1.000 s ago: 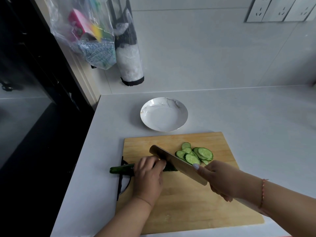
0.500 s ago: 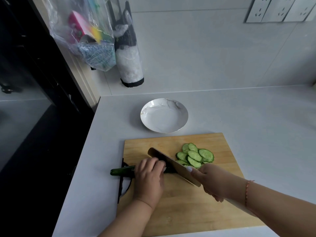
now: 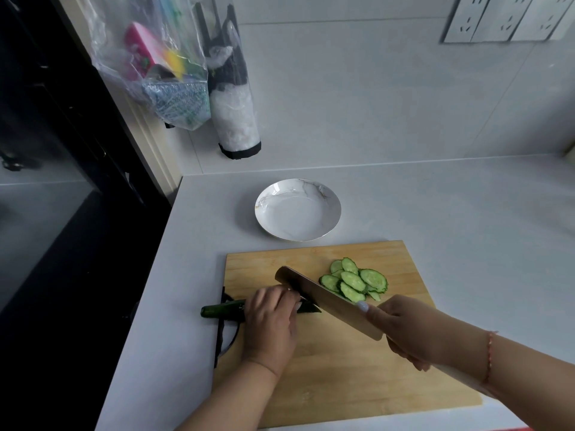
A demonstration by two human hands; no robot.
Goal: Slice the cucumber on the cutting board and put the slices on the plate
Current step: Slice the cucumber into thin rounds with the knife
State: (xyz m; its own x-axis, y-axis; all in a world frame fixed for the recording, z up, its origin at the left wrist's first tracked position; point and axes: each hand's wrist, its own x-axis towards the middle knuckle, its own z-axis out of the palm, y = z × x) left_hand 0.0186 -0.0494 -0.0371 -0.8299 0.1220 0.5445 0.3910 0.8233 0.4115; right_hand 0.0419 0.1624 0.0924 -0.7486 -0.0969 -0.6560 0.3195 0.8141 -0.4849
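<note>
A dark green cucumber [image 3: 221, 310] lies across the left edge of the wooden cutting board [image 3: 342, 377]. My left hand [image 3: 270, 325] grips it, fingers curled over its middle. My right hand [image 3: 404, 328] holds the handle of a broad knife [image 3: 326, 298], whose blade stands on the cucumber right beside my left fingertips. Several pale green slices [image 3: 354, 279] lie overlapped on the board to the right of the blade. Behind the board stands a white marbled plate [image 3: 326, 191] with nothing on it.
The counter's left edge [image 3: 149, 275] drops off next to the board. A clear plastic bag [image 3: 155, 66] and a black-and-white bag holder [image 3: 233, 113] hang on the wall at the back left. Wall sockets [image 3: 510, 17] sit top right.
The knife has shifted slightly left along the cucumber toward my left fingers, and my right hand followed. The pile of slices has grown a little.
</note>
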